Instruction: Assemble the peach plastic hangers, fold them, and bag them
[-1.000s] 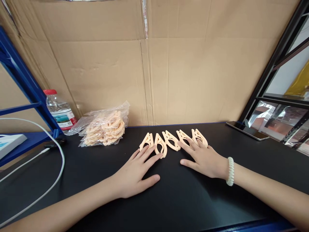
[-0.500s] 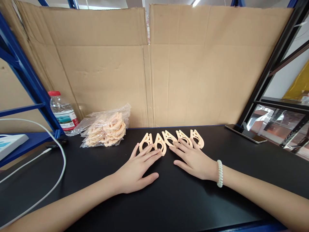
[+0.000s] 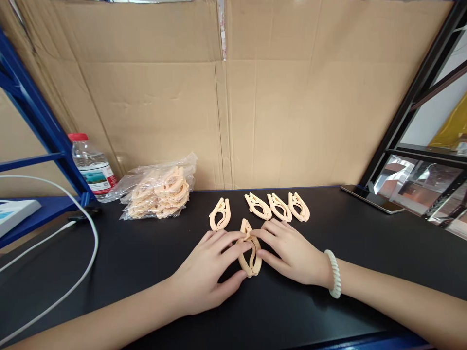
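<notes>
Between my hands, a peach folding travel hanger (image 3: 251,272) lies folded on the black table, its narrow end pointing away. My left hand (image 3: 204,274) grips its left side, fingertips near the top and thumb near the rounded bottom. From the right, my right hand (image 3: 295,253), with a pale coiled band on the wrist, pinches the upper right edge. Past my left fingers lies another folded hanger (image 3: 228,214). Beyond my right hand, a row holds three more: one hanger (image 3: 268,210), a middle hanger (image 3: 287,214) and a right-hand hanger (image 3: 307,211).
A clear plastic bag (image 3: 160,194) full of similar hangers sits at the back left, beside a water bottle (image 3: 97,177). A white cable (image 3: 95,238) curves along the left. A phone (image 3: 372,198) lies back right. Cardboard (image 3: 292,112) walls the rear edge.
The second hanger from the left has been drawn out of the row toward me, leaving a gap. Both hands have closed in on it. The view has tipped slightly downward.
</notes>
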Available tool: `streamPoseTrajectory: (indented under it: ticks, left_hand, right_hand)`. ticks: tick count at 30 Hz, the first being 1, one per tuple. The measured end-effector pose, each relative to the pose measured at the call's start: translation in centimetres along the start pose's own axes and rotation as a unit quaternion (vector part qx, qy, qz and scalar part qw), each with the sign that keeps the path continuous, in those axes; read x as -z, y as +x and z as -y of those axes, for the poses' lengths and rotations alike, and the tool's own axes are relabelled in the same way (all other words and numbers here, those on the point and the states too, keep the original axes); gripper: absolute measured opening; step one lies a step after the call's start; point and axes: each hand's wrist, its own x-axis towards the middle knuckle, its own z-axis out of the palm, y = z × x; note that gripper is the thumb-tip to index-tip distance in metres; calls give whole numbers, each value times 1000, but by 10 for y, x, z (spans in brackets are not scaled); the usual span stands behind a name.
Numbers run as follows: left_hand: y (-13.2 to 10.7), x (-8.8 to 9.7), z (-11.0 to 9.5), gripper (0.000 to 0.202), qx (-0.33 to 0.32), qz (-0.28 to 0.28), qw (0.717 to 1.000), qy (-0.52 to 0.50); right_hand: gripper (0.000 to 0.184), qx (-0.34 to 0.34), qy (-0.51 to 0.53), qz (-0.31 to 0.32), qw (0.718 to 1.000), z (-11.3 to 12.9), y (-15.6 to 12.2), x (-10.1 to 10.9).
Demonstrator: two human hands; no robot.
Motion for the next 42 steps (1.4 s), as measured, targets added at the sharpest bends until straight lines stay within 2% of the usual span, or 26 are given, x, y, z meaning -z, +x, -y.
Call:
streamPoseTrajectory:
  ticks: [4, 17, 22, 27, 30, 31, 35, 37, 40, 42]
  left_hand:
    - [1, -2, 2, 36, 55, 41, 998, -2]
    - [1, -4, -1, 14, 119, 58, 985, -112]
    - [1, -5, 0, 13, 127, 41, 981, -142]
    - [1, -9, 1, 15, 144, 22, 974, -172]
    - [1, -11, 0, 20, 153, 14, 969, -195]
    - [2, -11, -1, 21, 155, 14, 967, -203]
    - [3, -9, -3, 21, 156, 6, 963, -221]
    - [4, -7, -3, 19, 149, -8, 961, -234]
    - [7, -7, 0, 3, 163, -33, 942, -292]
    - [8, -7, 3, 10, 196, -47, 916, -347]
  right_hand:
    - [22, -1, 39, 8, 999, 5, -2, 2]
    - [19, -22, 84, 7, 996, 7, -4, 1]
    - [28, -56, 162, 14, 985, 9, -4, 1]
    - [38, -93, 260, 39, 960, 9, -6, 2]
    - [39, -120, 364, 49, 922, 7, -4, 8]
    - [38, -134, 417, 56, 897, 7, -3, 10]
    - [38, -180, 612, 63, 767, 5, -1, 14]
    - [38, -177, 660, 49, 728, 4, -1, 11]
    - [37, -159, 687, 35, 708, 4, -2, 6]
    - [37, -153, 685, 32, 712, 5, -2, 4]
